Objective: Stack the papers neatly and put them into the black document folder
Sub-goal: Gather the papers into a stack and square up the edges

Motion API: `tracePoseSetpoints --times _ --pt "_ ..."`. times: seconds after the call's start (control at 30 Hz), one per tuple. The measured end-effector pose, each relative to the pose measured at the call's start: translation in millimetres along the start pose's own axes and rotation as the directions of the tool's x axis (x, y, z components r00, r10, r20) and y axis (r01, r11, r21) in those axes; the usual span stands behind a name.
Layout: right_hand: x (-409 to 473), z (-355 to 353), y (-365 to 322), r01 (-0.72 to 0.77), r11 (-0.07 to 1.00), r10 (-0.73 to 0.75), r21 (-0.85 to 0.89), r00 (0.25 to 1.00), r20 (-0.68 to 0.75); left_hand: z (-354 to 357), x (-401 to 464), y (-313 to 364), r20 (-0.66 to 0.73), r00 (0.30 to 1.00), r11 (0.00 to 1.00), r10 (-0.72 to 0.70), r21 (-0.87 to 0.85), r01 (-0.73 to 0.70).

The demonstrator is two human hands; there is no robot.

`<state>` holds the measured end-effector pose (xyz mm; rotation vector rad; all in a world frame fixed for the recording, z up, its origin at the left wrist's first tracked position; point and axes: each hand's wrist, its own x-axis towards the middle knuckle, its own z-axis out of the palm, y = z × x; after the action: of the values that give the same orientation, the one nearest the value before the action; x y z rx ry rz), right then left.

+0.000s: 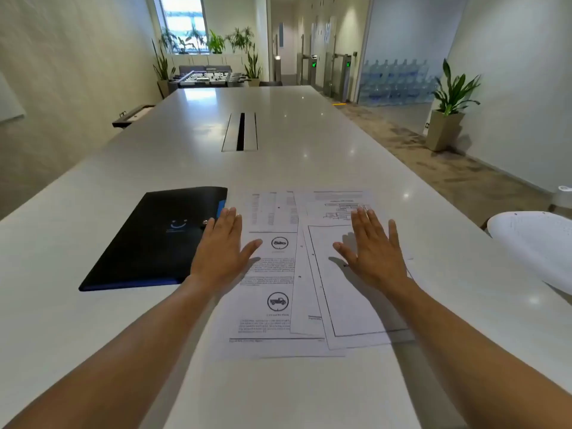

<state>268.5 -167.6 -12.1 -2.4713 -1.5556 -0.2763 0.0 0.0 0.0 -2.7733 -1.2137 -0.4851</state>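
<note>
Several printed papers (pixel 278 320) lie spread and overlapping on the white table (pixel 93 320), some skewed to the right. A black document folder (pixel 154 243) with a blue edge and a snap button lies shut to their left. My left hand (pixel 221 249) hovers palm down, fingers apart, over the papers' left edge beside the folder. Over the right-hand sheets my right hand (pixel 371 246) is spread flat, palm down. Neither hand holds anything.
A white chair back (pixel 532 243) juts in at the table's right edge. A cable slot (pixel 240 131) sits in the table's middle farther away. Potted plants, a foosball table and water bottles stand far off.
</note>
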Motion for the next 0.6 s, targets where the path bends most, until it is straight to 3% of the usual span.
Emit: tracePoseSetpoints --times 0.1,0.3,0.5,0.6 --pt "-9.4 8.0 2.8 -0.037 0.997 0.043 -0.060 0.995 0.094 8.8 -7.7 2.9 0.071 0.997 0.998 -0.015 -0.057 0.019" --pt "-18.5 16.1 5.1 -0.131 0.990 0.116 0.058 0.972 0.205 17.2 -14.9 9.0 0.235 0.967 0.978 -0.099 -0.154 0.138" --pt "-22.5 13.2 -3.7 -0.153 0.986 0.137 0.068 0.971 0.198 14.8 -12.4 23.4 0.160 0.975 0.982 -0.155 -0.084 0.170" --pt "-23.5 13.6 -8.2 -0.166 0.984 0.151 0.069 0.971 0.183 12.6 -8.8 30.1 0.161 0.950 0.931 -0.268 -0.209 0.298"
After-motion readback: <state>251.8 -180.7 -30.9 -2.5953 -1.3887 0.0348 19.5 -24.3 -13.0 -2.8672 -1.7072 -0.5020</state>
